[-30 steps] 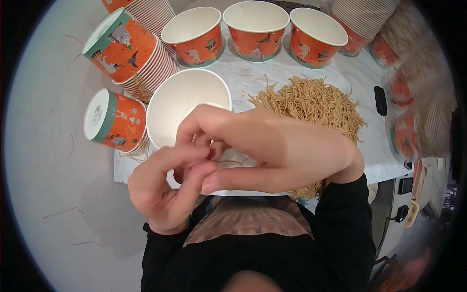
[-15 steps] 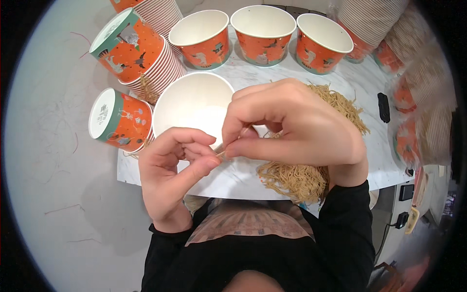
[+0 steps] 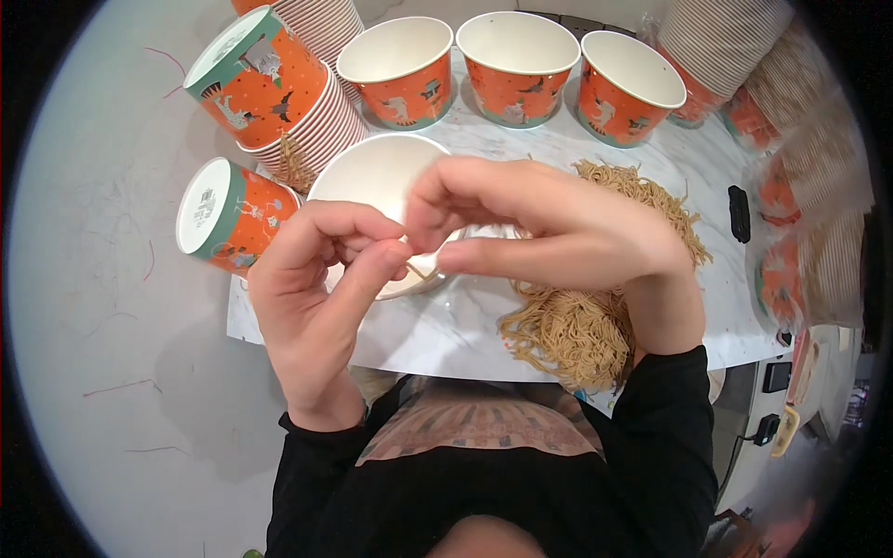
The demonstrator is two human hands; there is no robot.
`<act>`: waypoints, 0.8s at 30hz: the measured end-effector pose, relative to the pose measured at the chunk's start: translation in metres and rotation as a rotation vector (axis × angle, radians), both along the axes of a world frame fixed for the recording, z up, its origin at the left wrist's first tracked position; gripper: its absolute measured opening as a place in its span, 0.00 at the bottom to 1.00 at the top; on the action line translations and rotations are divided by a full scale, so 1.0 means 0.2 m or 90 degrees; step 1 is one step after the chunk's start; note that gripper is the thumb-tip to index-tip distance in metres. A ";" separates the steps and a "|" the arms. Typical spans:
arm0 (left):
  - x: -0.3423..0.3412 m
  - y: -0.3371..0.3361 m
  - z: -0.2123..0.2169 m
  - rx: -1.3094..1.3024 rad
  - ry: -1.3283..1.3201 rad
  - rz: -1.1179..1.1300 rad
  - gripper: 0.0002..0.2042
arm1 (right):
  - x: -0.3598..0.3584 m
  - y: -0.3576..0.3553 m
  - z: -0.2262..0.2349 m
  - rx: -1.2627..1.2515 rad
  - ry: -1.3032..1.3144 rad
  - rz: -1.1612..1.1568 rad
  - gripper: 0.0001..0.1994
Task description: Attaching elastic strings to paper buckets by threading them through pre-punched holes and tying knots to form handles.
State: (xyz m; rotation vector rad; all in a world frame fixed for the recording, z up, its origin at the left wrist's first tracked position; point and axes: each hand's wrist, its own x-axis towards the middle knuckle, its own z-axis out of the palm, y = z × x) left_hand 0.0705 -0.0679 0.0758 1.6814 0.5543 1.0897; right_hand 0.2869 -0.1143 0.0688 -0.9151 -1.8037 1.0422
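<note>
Above the near side of a white-lined paper tub (image 3: 377,167), my left hand (image 3: 302,302) pinches a short tan strand (image 3: 424,272) between thumb and fingers. The strand's loose end sticks out toward my right hand (image 3: 549,219). That hand arches just to the right of it, thumb apart from the curled fingers, and the fingertips are blurred by motion. Nothing shows in its grasp. Under and beside my right wrist lie tangled piles of tan, noodle-like strands (image 3: 567,339), partly hidden by the arm.
Three orange paper tubs (image 3: 516,88) stand upright along the back of the marbled table (image 3: 437,339). Stacked tubs (image 3: 270,88) lean at the left, with another tub (image 3: 233,214) on its side below. Bagged stacks (image 3: 819,256) and a black object (image 3: 738,214) are at the right.
My right hand's fingers have parted from the thumb and come off the strand, which both hands pinched before. My left hand has risen slightly, still holding it. The view has shifted a little.
</note>
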 end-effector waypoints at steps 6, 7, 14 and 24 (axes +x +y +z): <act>0.05 0.03 -0.02 0.093 0.016 0.043 0.06 | -0.06 0.01 0.02 -0.253 0.256 0.087 0.17; 0.04 0.03 -0.01 0.088 0.018 0.063 0.06 | -0.05 0.02 0.03 -0.213 0.215 0.044 0.15; 0.05 0.05 -0.04 0.004 -0.050 -0.019 0.06 | -0.05 -0.04 0.10 -0.011 -0.035 -0.155 0.08; 0.08 0.07 -0.08 -0.016 -0.085 -0.032 0.06 | -0.02 -0.05 0.13 0.019 0.003 -0.234 0.03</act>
